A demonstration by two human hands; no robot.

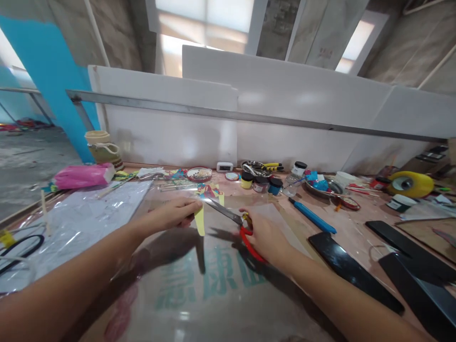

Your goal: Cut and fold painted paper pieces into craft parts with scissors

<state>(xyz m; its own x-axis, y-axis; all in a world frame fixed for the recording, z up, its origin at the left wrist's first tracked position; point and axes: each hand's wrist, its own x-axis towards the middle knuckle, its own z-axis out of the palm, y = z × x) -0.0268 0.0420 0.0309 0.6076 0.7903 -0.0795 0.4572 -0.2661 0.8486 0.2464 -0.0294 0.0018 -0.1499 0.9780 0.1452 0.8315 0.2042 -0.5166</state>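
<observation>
Between the thumb and fingers of my left hand (181, 212) is a yellow strip (200, 222) that hangs down, above the plastic-covered table (178, 285). My right hand (265, 235) is closed round the red handles of the scissors (233, 217), whose blades point left toward the strip's upper end. A small red, blue and yellow piece (211, 191) shows just beyond the blade tips. Whether it joins the strip is hard to tell.
Paint jars (260, 184), a white timer (224, 166) and a metal dish (324, 186) line the back. A blue cutter (312, 216) and black pieces (352, 268) lie right. White sheets (96, 223) and a pink packet (83, 175) are left.
</observation>
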